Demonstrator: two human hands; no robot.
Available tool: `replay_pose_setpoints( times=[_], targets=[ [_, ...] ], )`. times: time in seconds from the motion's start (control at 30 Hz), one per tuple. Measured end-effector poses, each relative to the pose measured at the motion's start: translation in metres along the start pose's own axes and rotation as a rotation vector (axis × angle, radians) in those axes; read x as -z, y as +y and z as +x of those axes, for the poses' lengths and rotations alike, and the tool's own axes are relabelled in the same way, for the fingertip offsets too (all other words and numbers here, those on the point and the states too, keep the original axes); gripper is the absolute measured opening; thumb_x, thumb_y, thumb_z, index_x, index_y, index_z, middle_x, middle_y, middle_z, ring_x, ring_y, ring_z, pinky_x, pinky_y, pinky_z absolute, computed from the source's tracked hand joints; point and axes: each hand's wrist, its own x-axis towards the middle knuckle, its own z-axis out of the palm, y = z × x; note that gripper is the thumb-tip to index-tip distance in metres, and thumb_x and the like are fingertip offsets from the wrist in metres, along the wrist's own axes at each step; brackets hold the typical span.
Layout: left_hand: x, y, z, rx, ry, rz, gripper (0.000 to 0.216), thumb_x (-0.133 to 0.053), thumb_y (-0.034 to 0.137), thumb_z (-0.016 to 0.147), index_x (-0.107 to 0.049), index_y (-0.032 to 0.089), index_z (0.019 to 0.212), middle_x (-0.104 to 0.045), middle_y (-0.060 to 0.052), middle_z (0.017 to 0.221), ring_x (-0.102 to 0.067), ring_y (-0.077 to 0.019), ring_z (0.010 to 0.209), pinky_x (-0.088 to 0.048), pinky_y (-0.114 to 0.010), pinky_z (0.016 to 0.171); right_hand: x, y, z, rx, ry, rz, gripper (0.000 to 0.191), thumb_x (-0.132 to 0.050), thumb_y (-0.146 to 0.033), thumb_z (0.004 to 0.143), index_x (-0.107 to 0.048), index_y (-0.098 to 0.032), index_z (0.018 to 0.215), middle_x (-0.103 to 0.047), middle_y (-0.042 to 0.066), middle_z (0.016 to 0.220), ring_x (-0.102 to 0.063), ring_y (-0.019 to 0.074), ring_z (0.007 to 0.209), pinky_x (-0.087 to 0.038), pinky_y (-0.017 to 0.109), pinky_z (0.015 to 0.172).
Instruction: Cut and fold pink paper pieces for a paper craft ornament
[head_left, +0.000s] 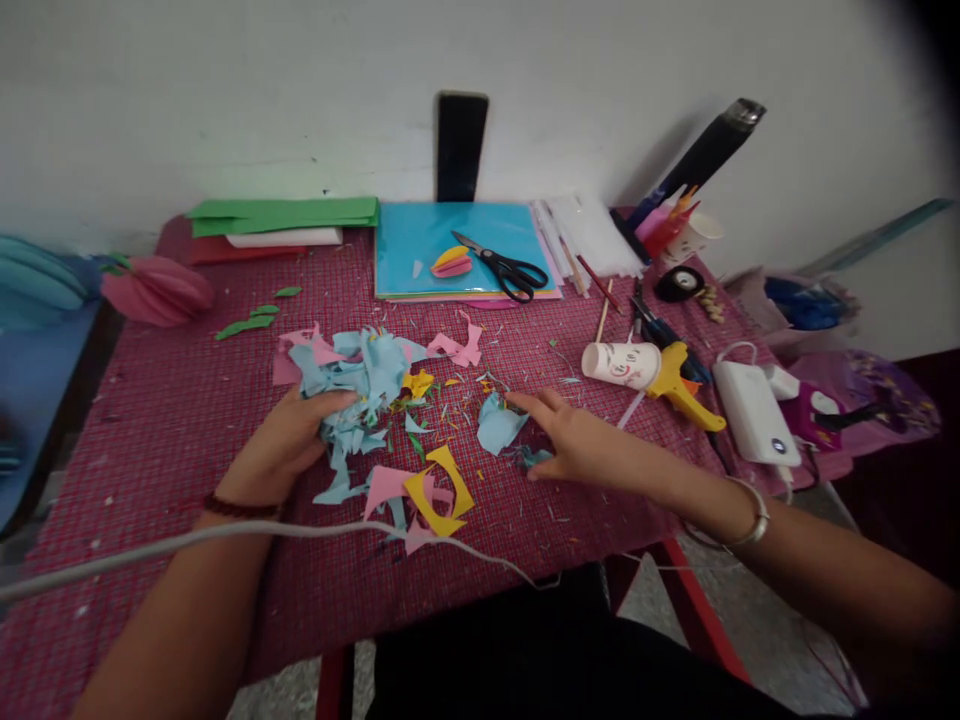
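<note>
My left hand (296, 435) is closed around a bunch of light blue paper scraps (367, 370), its thumb lying over them; a few pink and yellow bits stick out of the pile. My right hand (566, 440) has its fingers apart over the table, the fingertips at a loose blue paper scrap (499, 425). It grips nothing that I can see. Between my hands lie tiny paper shreds. A yellow paper scrap (457, 490) with a rounded cut-out rests on pink scraps (390, 485) near the table's front. Another pink scrap (461, 345) lies farther back.
Black-handled scissors (514, 275) lie on blue sheets (405, 240) at the back. A paper cup (622, 363), a yellow glue gun (682, 385) and a white power bank (754, 410) are on the right. A pink paper ornament (161, 290) sits left. A white cable (300, 527) crosses in front.
</note>
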Motion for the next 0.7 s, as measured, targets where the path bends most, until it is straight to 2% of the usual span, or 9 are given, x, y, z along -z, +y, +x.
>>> replay_pose_setpoints(
  times=[0.07, 0.13, 0.27, 0.37, 0.43, 0.53, 0.63, 0.7],
  targets=[
    [0.0, 0.004, 0.0, 0.026, -0.008, -0.045, 0.027, -0.078, 0.023, 0.049, -0.07, 0.016, 0.074, -0.071, -0.001, 0.07, -0.059, -0.0143, 0.055, -0.052, -0.024, 0.051, -0.004, -0.013, 0.007, 0.047, -0.014, -0.011, 0.101, -0.08, -0.022, 0.066, -0.028, -0.021, 0.152, -0.051, 0.018, 0.132, -0.066, 0.0226, 0.081, -0.052, 0.038, 0.076],
    [0.0, 0.006, 0.0, 0.039, -0.002, -0.053, 0.023, -0.078, 0.022, 0.049, -0.07, 0.015, 0.069, -0.07, -0.002, 0.068, -0.058, -0.0135, 0.054, -0.051, -0.023, 0.05, -0.004, -0.023, 0.019, 0.074, -0.018, -0.002, 0.093, -0.078, -0.018, 0.068, -0.033, -0.02, 0.149, -0.05, 0.018, 0.132, -0.064, 0.0208, 0.081, -0.051, 0.037, 0.076],
    [0.003, 0.006, 0.0, 0.026, -0.015, -0.069, 0.023, -0.076, 0.022, 0.051, -0.071, 0.016, 0.073, -0.071, -0.002, 0.067, -0.06, -0.0144, 0.055, -0.054, -0.025, 0.055, -0.004, -0.031, 0.045, 0.146, -0.04, 0.041, 0.045, -0.072, -0.015, 0.075, -0.06, -0.014, 0.119, -0.059, 0.013, 0.114, -0.061, 0.0211, 0.091, -0.048, 0.034, 0.085],
    [0.005, 0.003, 0.002, 0.009, -0.028, -0.071, 0.022, -0.075, 0.021, 0.054, -0.072, 0.017, 0.075, -0.071, -0.003, 0.069, -0.062, -0.0151, 0.056, -0.054, -0.026, 0.056, -0.005, -0.04, 0.056, 0.213, -0.042, 0.055, 0.026, -0.067, -0.013, 0.078, -0.064, -0.015, 0.104, -0.06, 0.009, 0.1, -0.059, 0.0212, 0.094, -0.047, 0.034, 0.085],
    [0.007, 0.001, 0.003, 0.006, -0.042, -0.07, 0.022, -0.076, 0.021, 0.054, -0.072, 0.017, 0.076, -0.072, -0.003, 0.072, -0.061, -0.0154, 0.056, -0.053, -0.026, 0.054, -0.006, -0.049, 0.058, 0.259, -0.042, 0.072, 0.028, -0.065, -0.015, 0.08, -0.063, -0.015, 0.109, -0.059, 0.01, 0.104, -0.059, 0.0207, 0.092, -0.048, 0.034, 0.083],
    [0.008, -0.003, 0.006, -0.014, -0.063, -0.072, 0.023, -0.077, 0.022, 0.052, -0.072, 0.017, 0.074, -0.073, -0.004, 0.075, -0.061, -0.0161, 0.055, -0.053, -0.026, 0.053, -0.003, -0.061, 0.055, 0.316, -0.059, 0.142, 0.048, -0.063, -0.029, 0.087, -0.052, -0.014, 0.132, -0.053, 0.015, 0.121, -0.06, 0.0218, 0.096, -0.048, 0.036, 0.087],
    [0.006, -0.007, 0.006, -0.044, -0.072, -0.063, 0.026, -0.078, 0.021, 0.05, -0.072, 0.018, 0.076, -0.073, -0.004, 0.077, -0.062, -0.0171, 0.057, -0.053, -0.027, 0.054, -0.003, -0.067, 0.043, 0.348, -0.071, 0.245, 0.065, -0.058, -0.044, 0.092, -0.037, -0.014, 0.145, -0.049, 0.019, 0.131, -0.056, 0.0267, 0.111, -0.046, 0.042, 0.096],
    [0.003, -0.008, 0.005, -0.052, -0.067, -0.049, 0.028, -0.08, 0.021, 0.05, -0.072, 0.019, 0.076, -0.073, -0.003, 0.076, -0.062, -0.0176, 0.058, -0.054, -0.028, 0.057, -0.009, -0.069, 0.03, 0.356, -0.066, 0.269, 0.078, -0.062, -0.051, 0.088, -0.03, -0.015, 0.15, -0.045, 0.02, 0.138, -0.049, 0.03, 0.123, -0.043, 0.045, 0.102]
  ],
)
